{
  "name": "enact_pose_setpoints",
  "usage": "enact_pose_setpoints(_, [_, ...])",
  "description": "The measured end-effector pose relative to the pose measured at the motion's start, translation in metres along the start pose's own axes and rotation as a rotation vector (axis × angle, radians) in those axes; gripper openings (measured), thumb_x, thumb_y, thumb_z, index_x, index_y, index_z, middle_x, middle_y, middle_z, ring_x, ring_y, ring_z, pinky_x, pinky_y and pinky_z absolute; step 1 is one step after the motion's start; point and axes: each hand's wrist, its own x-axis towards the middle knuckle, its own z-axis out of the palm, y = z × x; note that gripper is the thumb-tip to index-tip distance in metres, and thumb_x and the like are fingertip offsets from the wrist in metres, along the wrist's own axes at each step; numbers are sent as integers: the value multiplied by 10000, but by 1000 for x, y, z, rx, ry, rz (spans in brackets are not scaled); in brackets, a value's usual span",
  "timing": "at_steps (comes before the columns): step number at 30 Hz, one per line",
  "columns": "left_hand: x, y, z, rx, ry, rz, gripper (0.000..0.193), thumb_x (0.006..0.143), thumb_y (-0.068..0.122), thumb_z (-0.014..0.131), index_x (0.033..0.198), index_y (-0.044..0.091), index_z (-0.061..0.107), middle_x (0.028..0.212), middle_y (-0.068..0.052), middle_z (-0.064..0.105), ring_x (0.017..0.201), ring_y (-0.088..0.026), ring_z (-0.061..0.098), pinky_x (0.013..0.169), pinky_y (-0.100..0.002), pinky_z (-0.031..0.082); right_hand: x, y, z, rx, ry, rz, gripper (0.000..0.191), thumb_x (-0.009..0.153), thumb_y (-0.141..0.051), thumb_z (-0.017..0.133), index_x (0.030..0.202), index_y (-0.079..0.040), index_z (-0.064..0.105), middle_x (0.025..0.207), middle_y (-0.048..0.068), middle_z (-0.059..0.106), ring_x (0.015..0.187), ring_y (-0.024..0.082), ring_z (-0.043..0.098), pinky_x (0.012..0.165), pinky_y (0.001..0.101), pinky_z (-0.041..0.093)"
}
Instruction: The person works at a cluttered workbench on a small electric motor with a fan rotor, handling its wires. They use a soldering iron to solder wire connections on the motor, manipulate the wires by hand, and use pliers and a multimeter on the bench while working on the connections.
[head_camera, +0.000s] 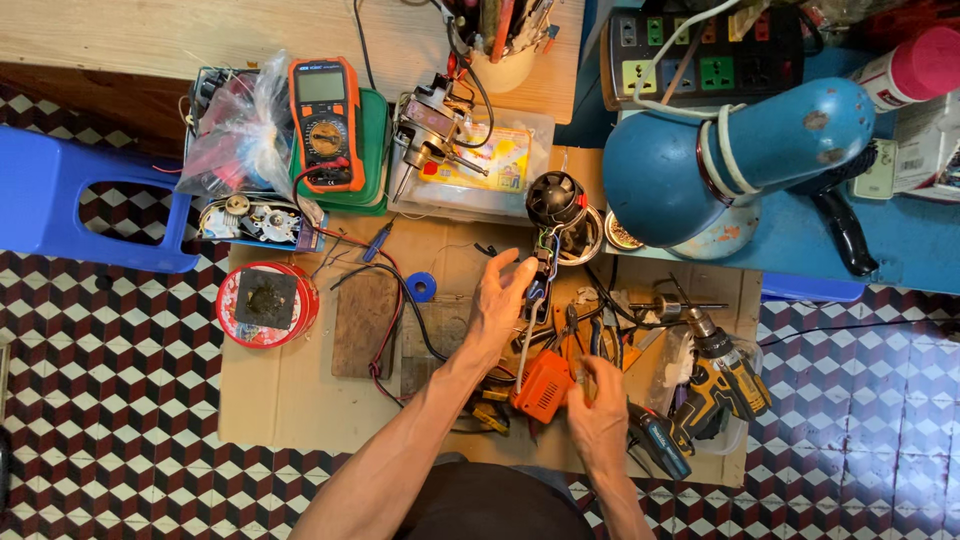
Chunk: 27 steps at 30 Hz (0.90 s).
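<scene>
left hand (500, 300): fingers pinching small dark wired part (541, 268) | right hand (600, 405): closed on orange plastic tool casing (543, 385) just left

A cardboard sheet (290, 400) on the tiled floor (110, 400) carries tools.
</scene>
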Motion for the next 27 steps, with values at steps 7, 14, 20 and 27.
enact_pose_setpoints(7, [5, 10, 5, -220, -279, -58, 482, 991, 323, 678, 1354, 7, 657, 1013, -16, 686, 811, -79, 623, 727, -260, 535, 54, -124, -19, -5, -71, 149, 594, 859, -294, 758, 1304, 4, 501, 1025, 154, 670, 809, 239, 689, 747, 366, 542])
enact_pose_setpoints(14, [15, 3, 5, -260, -321, -62, 493, 969, 295, 680, 1379, 30, 609, 1073, -36, 709, 889, -100, 669, 805, -290, 583, 64, -127, -25, 302, -66, 213, 437, 883, -241, 726, 1238, -11, 613, 1000, 78, 726, 820, 141, 695, 699, 302, 585])
enact_pose_setpoints(20, [19, -3, 3, -283, -306, -72, 555, 952, 297, 689, 1421, 23, 577, 1132, -55, 716, 958, -103, 671, 819, -287, 569, 98, -103, -11, 334, 32, 99, 317, 928, -224, 738, 1116, 28, 707, 906, 59, 726, 793, 91, 636, 726, 247, 529])
enact_pose_setpoints(27, [19, -2, 1, -283, -318, -75, 574, 951, 290, 699, 1429, 6, 556, 1102, -82, 722, 941, -117, 681, 821, -267, 570, 118, -83, -14, 454, 67, 95, 200, 980, -142, 664, 1060, 38, 701, 873, 61, 731, 754, 105, 665, 696, 240, 541])
